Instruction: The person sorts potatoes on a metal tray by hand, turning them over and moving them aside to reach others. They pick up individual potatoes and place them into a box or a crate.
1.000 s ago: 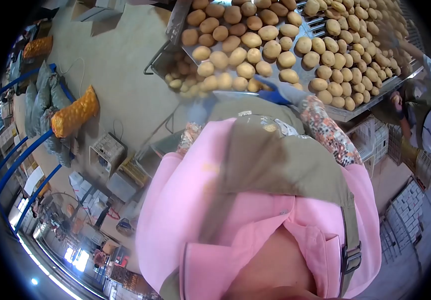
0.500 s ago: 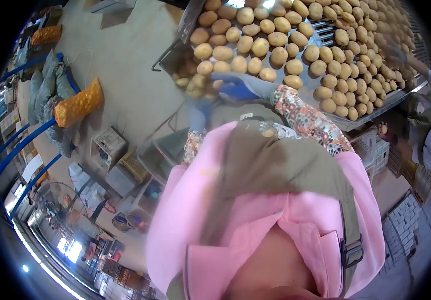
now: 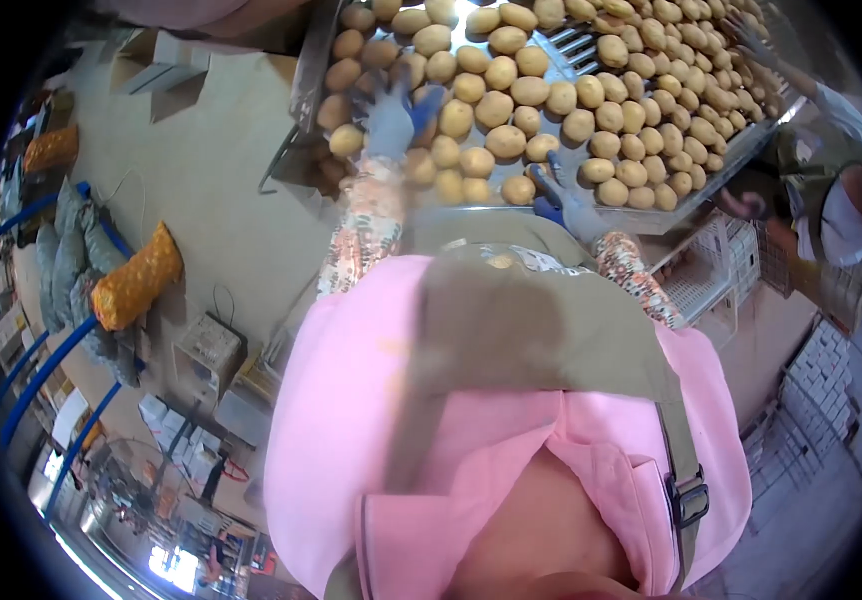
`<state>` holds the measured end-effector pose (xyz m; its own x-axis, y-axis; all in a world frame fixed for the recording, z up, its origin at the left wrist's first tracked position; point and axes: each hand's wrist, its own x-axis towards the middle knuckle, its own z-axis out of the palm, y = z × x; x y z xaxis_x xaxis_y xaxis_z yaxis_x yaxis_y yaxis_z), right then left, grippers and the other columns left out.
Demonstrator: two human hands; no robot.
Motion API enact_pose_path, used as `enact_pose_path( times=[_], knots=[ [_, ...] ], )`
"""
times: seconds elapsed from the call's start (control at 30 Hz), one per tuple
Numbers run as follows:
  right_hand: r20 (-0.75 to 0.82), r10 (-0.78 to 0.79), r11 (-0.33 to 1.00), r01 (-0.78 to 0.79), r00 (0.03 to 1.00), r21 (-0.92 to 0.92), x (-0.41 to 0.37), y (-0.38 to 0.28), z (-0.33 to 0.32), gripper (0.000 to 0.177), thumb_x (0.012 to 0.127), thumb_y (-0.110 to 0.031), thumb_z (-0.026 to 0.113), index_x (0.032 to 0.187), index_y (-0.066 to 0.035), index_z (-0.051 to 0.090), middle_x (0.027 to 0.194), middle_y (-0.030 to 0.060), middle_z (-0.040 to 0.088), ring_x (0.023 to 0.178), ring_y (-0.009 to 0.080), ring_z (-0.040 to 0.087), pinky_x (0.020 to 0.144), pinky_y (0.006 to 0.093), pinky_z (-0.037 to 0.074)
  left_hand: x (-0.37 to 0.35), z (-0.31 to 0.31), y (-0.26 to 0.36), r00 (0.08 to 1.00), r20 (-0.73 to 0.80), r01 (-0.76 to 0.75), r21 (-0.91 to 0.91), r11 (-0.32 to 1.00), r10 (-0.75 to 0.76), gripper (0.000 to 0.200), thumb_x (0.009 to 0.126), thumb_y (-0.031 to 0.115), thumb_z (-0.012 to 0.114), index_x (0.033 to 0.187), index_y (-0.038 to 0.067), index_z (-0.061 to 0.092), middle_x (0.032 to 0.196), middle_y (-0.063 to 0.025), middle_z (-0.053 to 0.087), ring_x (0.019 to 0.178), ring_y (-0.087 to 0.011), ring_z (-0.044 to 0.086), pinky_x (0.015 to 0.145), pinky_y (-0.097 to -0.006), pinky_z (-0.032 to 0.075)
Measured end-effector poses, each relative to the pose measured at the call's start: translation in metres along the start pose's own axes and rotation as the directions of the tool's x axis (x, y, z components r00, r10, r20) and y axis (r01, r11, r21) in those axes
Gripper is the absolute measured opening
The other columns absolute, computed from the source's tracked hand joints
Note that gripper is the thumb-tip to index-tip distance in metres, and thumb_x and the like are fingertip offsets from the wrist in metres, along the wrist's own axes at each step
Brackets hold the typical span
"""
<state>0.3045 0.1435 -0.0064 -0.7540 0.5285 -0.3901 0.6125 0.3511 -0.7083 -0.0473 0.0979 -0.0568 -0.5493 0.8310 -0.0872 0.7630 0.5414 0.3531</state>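
Many potatoes lie on a metal sorting table. My left hand, in a blue and grey glove, reaches over the potatoes at the table's left end. Its fingers are spread and somewhat blurred, with potatoes under and around them. By the front edge is my right hand, gloved the same way, its fingers apart beside a few potatoes and nothing visible in its grasp. Several potatoes between the two hands look smeared by motion.
Across the table's right end, another person's hand reaches over the potatoes. A white plastic crate is below the table at right. On the left are a filled orange net sack, grey sacks and a blue rail.
My left hand has risen from below the table's left corner onto the potatoes. My right hand has moved from that corner rightward along the front edge. The view has shifted.
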Motion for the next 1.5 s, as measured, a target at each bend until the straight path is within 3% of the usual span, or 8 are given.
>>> enact_pose_path(
  times=[0.13,0.17,0.53,0.6,0.83,1.07,1.33,1.5],
  knots=[
    [-0.033,-0.001,0.991,-0.003,0.999,-0.135,-0.003,-0.006,0.012,0.054,0.089,-0.018,0.061,0.140,-0.014,0.046,0.156,0.0240,0.013,0.133,0.0460,0.036,0.108,0.0438,0.036,-0.060,-0.013,0.018,0.985,0.141,-0.104,0.056,0.993,0.095,0.080,0.081,0.069,0.053,0.149,0.032,0.031,0.160,-0.0095,0.010,0.142,-0.0509,0.003,0.110,-0.0681,0.006],
    [-0.047,0.094,0.870,-0.059,0.994,0.490,0.003,0.024,0.034,0.050,0.091,-0.019,0.058,0.139,-0.012,0.047,0.156,0.0240,0.014,0.132,0.0403,0.042,0.104,0.0407,0.040,-0.065,-0.010,0.010,0.985,0.145,-0.106,0.065,0.992,0.096,0.080,0.081,0.069,0.053,0.149,0.032,0.031,0.160,-0.0095,0.010,0.142,-0.0509,0.003,0.110,-0.0681,0.006],
    [0.298,0.190,0.886,-0.294,0.936,0.358,0.014,-0.050,-0.001,0.045,0.096,-0.023,0.051,0.137,-0.006,0.047,0.144,0.0185,0.044,0.132,0.0252,0.044,0.107,0.0325,0.035,-0.153,-0.016,-0.069,0.975,0.125,0.188,-0.018,0.982,-0.184,0.071,0.089,0.056,0.052,0.150,0.027,0.029,0.155,-0.0144,0.024,0.141,-0.0408,0.022,0.112,-0.0554,0.023],
    [0.178,-0.088,0.964,0.039,0.980,0.262,0.030,-0.068,0.013,0.047,0.096,-0.027,0.050,0.138,-0.007,0.046,0.139,0.0183,0.048,0.128,0.0250,0.048,0.106,0.0345,0.037,-0.167,-0.008,-0.099,0.964,0.044,0.264,-0.082,0.961,-0.262,0.069,0.090,0.053,0.050,0.149,0.020,0.032,0.152,-0.0201,0.028,0.137,-0.0440,0.028,0.112,-0.0537,0.024],
    [0.615,-0.139,0.978,0.008,0.776,0.210,0.098,-0.174,0.047,0.056,0.093,-0.036,0.053,0.139,-0.006,0.042,0.130,0.0182,0.054,0.118,0.0301,0.054,0.100,0.0379,0.040,-0.095,-0.052,-0.063,0.957,-0.288,0.015,-0.031,0.999,-0.023,0.053,0.088,0.035,0.060,0.134,0.011,0.048,0.136,-0.0202,0.044,0.124,-0.0414,0.042,0.101,-0.0539,0.035],
    [0.340,-0.524,0.848,0.442,0.781,0.293,0.103,-0.147,0.035,0.040,0.092,-0.024,0.056,0.129,-0.009,0.053,0.126,0.0169,0.057,0.116,0.0319,0.055,0.098,0.0380,0.044,-0.066,-0.037,-0.003,0.975,0.126,0.188,-0.041,0.981,-0.182,0.067,0.084,0.053,0.061,0.143,0.025,0.042,0.155,-0.0151,0.024,0.140,-0.0425,0.023,0.111,-0.0582,0.022],
    [-0.122,-0.033,0.730,-0.060,0.992,-0.681,0.020,-0.007,-0.033,0.068,0.085,-0.036,0.062,0.145,-0.015,0.037,0.134,0.0155,0.052,0.127,0.0376,0.044,0.104,0.0439,0.037,-0.155,0.001,-0.076,0.969,-0.143,0.148,-0.329,0.933,-0.204,0.066,0.088,0.041,0.061,0.146,0.018,0.037,0.147,-0.0213,0.036,0.132,-0.0407,0.038,0.108,-0.0481,0.034],
    [0.006,0.233,0.865,-0.204,0.973,-0.458,0.021,-0.017,-0.018,0.088,0.080,-0.036,0.068,0.151,-0.011,0.022,0.145,0.0203,0.039,0.136,0.0388,0.033,0.109,0.0443,0.033,-0.225,-0.009,-0.098,0.910,0.115,0.384,-0.596,0.705,-0.399,0.058,0.091,0.035,0.058,0.142,0.012,0.042,0.145,-0.0216,0.040,0.131,-0.0401,0.040,0.108,-0.0466,0.034]
  ],
)
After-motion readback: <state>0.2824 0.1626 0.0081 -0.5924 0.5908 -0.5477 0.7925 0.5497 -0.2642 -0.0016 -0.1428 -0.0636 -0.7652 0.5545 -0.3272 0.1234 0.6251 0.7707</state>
